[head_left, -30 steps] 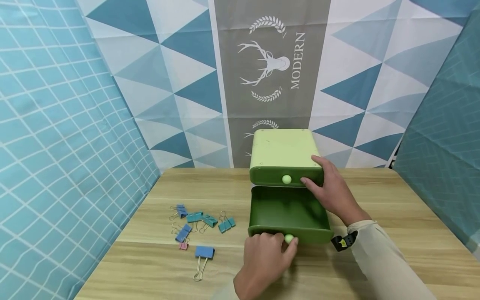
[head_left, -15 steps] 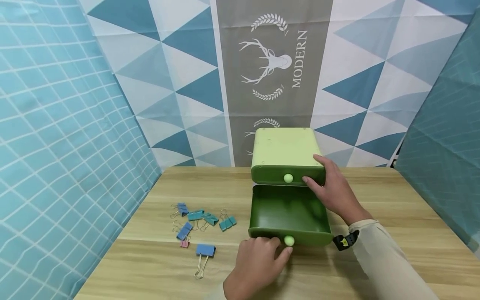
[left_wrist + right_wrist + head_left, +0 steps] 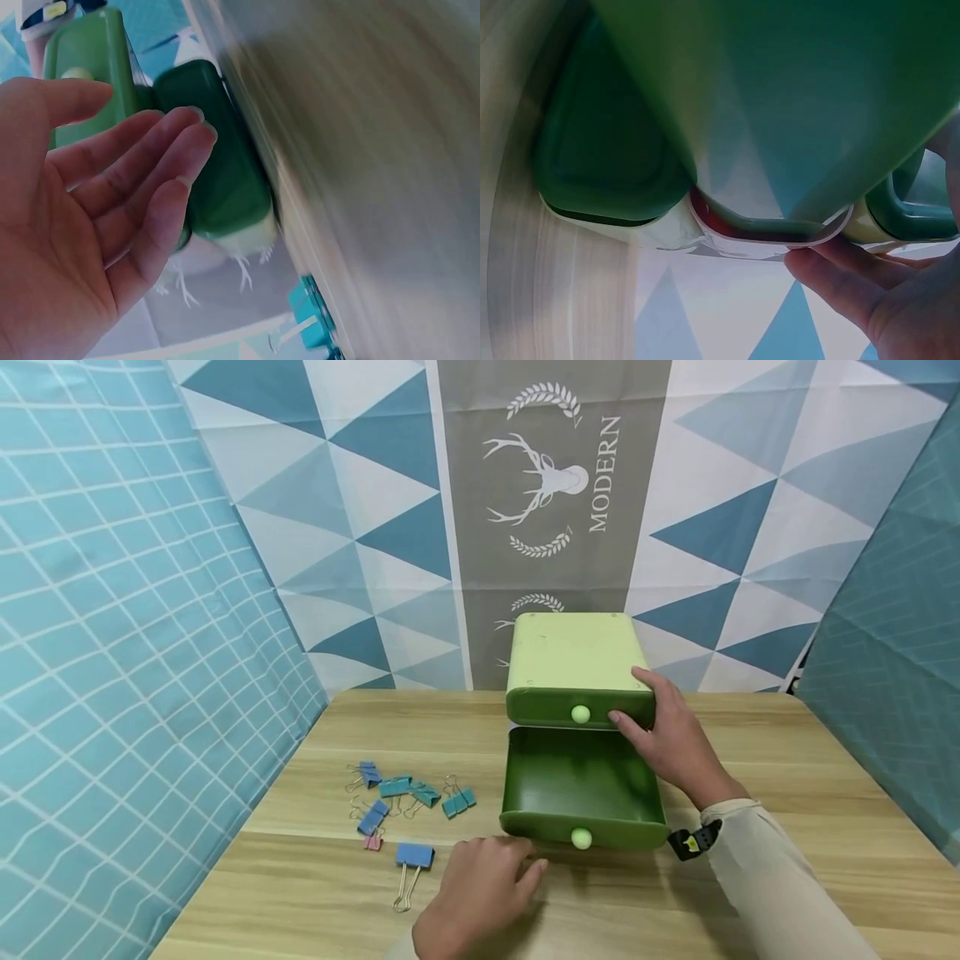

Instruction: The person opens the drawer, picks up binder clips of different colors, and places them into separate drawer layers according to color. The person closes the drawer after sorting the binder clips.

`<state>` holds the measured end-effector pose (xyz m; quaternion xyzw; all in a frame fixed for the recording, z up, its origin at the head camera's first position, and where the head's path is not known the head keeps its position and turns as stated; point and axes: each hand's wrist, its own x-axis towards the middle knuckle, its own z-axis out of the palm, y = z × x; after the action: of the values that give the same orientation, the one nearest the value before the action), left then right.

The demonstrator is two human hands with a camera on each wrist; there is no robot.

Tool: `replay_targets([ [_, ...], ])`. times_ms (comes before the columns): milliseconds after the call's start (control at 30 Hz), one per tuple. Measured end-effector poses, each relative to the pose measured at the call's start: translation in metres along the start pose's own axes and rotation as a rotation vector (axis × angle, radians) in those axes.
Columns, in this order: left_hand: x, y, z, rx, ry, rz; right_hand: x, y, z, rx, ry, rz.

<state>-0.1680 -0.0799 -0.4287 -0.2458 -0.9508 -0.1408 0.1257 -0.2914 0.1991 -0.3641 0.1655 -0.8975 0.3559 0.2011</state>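
A small light-green drawer unit (image 3: 573,652) stands on the table, its middle drawer (image 3: 581,785) pulled far out with nothing visible inside. My right hand (image 3: 678,739) holds the unit's upper right corner, thumb on the top drawer's dark green front and other fingers over the top edge and side. Just left of the pulled-out drawer's round knob (image 3: 581,838), my left hand (image 3: 483,881) is apart from it, fingers loosely bent around nothing. In the left wrist view, the closed bottom drawer (image 3: 225,161) shows behind the fingertips.
Left of the unit lie several binder clips: a large blue clip (image 3: 415,856) near the left hand, teal clips (image 3: 459,802) farther back, smaller blue ones (image 3: 372,817) and a pink one (image 3: 372,842). Patterned cloth (image 3: 390,527) hangs behind the wooden table (image 3: 300,877).
My left hand has let go of the middle drawer's knob and moved left and toward me. The drawer stays out, and my right hand keeps its hold on the unit's corner.
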Motion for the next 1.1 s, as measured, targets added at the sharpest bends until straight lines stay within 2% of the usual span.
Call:
replay_targets([
  [200,-0.005,-0.019,-0.003,0.014,0.088,-0.004,-0.001,0.0,0.0,0.001,-0.005,0.008],
  [367,-0.012,-0.031,-0.007,0.019,0.125,-0.028,-0.001,-0.001,0.0,0.003,-0.011,0.014],
  [600,-0.022,-0.048,-0.014,0.064,0.135,-0.093,-0.001,-0.002,-0.001,0.007,-0.006,0.013],
  [767,-0.027,-0.057,-0.021,0.162,0.146,-0.143,-0.001,-0.002,-0.004,0.009,0.003,0.018],
  [900,-0.031,-0.061,-0.024,0.227,0.127,-0.201,-0.002,-0.001,-0.005,0.011,0.01,0.004],
  [1100,-0.039,-0.065,-0.027,0.249,0.083,-0.304,-0.002,0.0,-0.004,0.022,-0.003,-0.012],
])
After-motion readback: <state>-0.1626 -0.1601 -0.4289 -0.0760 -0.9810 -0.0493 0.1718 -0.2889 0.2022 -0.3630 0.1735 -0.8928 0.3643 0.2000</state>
